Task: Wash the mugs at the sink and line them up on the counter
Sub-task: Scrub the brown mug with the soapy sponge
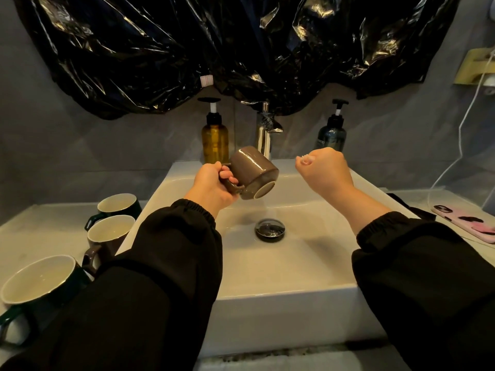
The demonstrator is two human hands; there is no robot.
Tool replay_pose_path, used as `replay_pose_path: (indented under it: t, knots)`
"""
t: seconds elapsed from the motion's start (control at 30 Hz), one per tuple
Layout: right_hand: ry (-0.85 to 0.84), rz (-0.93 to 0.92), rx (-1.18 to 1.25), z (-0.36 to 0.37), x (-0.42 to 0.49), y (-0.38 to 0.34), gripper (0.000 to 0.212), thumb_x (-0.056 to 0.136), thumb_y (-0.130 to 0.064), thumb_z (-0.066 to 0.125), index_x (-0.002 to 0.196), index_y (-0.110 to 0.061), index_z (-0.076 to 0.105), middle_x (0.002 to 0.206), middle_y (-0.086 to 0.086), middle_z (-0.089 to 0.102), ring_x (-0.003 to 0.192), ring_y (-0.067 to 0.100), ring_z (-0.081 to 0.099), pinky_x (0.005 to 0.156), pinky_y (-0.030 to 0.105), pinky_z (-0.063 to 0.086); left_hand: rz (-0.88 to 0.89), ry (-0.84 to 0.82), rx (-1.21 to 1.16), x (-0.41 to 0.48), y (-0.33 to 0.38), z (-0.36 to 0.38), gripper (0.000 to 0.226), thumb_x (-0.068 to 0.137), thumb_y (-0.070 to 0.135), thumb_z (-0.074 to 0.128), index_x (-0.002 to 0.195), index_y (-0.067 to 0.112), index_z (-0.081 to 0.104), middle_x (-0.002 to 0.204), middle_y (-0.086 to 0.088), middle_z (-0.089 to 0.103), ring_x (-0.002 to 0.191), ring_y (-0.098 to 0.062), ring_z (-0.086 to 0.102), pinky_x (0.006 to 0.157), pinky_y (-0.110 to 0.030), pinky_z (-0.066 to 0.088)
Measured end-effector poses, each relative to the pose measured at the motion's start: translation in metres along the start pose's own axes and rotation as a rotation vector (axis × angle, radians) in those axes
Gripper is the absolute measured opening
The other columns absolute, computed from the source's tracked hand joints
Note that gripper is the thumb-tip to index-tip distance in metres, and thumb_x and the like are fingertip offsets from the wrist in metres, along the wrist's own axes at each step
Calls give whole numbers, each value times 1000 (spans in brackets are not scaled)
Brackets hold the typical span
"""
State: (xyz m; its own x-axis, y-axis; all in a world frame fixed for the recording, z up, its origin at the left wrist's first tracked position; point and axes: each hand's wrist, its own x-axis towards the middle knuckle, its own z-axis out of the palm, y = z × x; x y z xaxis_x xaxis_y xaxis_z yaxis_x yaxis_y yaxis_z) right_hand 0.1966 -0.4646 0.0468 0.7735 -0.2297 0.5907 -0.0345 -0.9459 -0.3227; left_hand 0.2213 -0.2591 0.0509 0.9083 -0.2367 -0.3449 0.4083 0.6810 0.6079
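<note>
1. The left hand (pixel 211 183) has its grip closed on the handle of the brown mug (pixel 253 172), with the fingers curled round the loop
2. The brown mug hangs over the back of the sink (pixel 281 266), just in front of the tap (pixel 263 137). It is tipped on its side, with its pale base turned towards the camera and its mouth turned away
3. The right hand (pixel 325 170) is raised over the back right part of the sink, apart from the mug. Its grip is drawn into a fist, thumb against the curled fingers, and nothing can be seen in it
4. Three more mugs stand upright on the worktop (pixel 34 231) in a row along the sink's left edge, all with cream insides. The far green mug (pixel 117 207) is towards the back, the purple-brown mug (pixel 109 232) is just beside it in the middle, and the near green mug (pixel 40 282) is at the front left corner, next to the left sleeve
5. A dark drain plug (pixel 270 229) sits in the floor of the basin
6. At the back edge, an amber pump bottle (pixel 215 140) stands left of the tap and a dark blue pump bottle (pixel 332 135) stands right of it
7. A phone in a pink case (pixel 468 220) lies on the right side of the worktop, and a white cable (pixel 460 145) runs up the wall near it
8. Crumpled black plastic sheeting (pixel 214 49) hangs on the wall above the tap
</note>
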Motion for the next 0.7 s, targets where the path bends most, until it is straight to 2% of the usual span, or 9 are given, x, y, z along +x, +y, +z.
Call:
replay_pose_path:
  t: [0.1, 0.2, 0.27, 0.37, 0.43, 0.57, 0.63, 0.7]
  knots:
    - [-26, 53, 24, 7, 0, 1, 49, 94, -26, 46, 48, -11, 36, 50, 4, 36, 48, 17, 35, 50, 29, 23, 5, 8, 1, -1, 0, 0, 33, 101, 28, 37, 75, 13, 50, 43, 2, 43, 49, -7, 36, 54, -20, 36]
    - [-107, 87, -40, 12, -2, 0, 51, 94, -42, 46, 55, -10, 54, 53, 4, 45, 56, 21, 48, 46, 26, 28, 7, 16, 7, -2, 0, 0, 33, 101, 28, 37, 77, 12, 51, 43, 1, 44, 50, -7, 36, 56, -20, 37]
    - [-141, 88, -84, 10, -4, -3, 62, 93, -57, 39, 51, -13, 49, 53, 3, 44, 56, 21, 48, 46, 26, 28, 11, 24, 12, -2, 1, 0, 32, 101, 28, 37, 78, 12, 52, 45, 1, 44, 50, -7, 36, 56, -20, 37]
    - [-81, 63, -100, 4, -8, -7, 64, 90, -64, 35, 51, -14, 43, 51, 1, 41, 52, 21, 42, 49, 27, 27, 17, 40, 29, 0, 0, -1, 32, 101, 29, 37, 78, 12, 52, 48, 1, 44, 50, -8, 37, 57, -20, 38]
    - [-71, 43, -92, 3, -8, -8, 61, 91, -61, 37, 53, -14, 45, 52, 1, 42, 50, 19, 42, 51, 28, 29, 13, 41, 36, 0, 0, -1, 33, 101, 29, 37, 77, 12, 52, 46, 1, 44, 50, -8, 37, 58, -20, 38]
    - [0, -72, -142, 3, -8, -7, 57, 100, -38, 37, 49, -13, 34, 48, 1, 35, 49, 23, 38, 47, 27, 21, 17, 42, 60, -1, -2, -1, 33, 101, 29, 37, 78, 12, 53, 47, 1, 45, 49, -8, 37, 55, -20, 39]
    - [-27, -95, -160, 1, -8, -7, 50, 101, -32, 32, 55, -12, 39, 54, 1, 38, 57, 25, 43, 54, 28, 30, 19, 36, 58, 0, -1, -1, 32, 101, 29, 38, 78, 12, 53, 47, 1, 45, 49, -8, 37, 54, -20, 39]
    - [-60, -32, -97, -1, -8, -7, 43, 100, -33, 32, 66, -12, 49, 62, 2, 45, 67, 25, 48, 63, 32, 38, 14, 55, 60, -1, 0, -1, 32, 101, 29, 37, 79, 12, 53, 49, 1, 45, 49, -9, 37, 54, -21, 39]
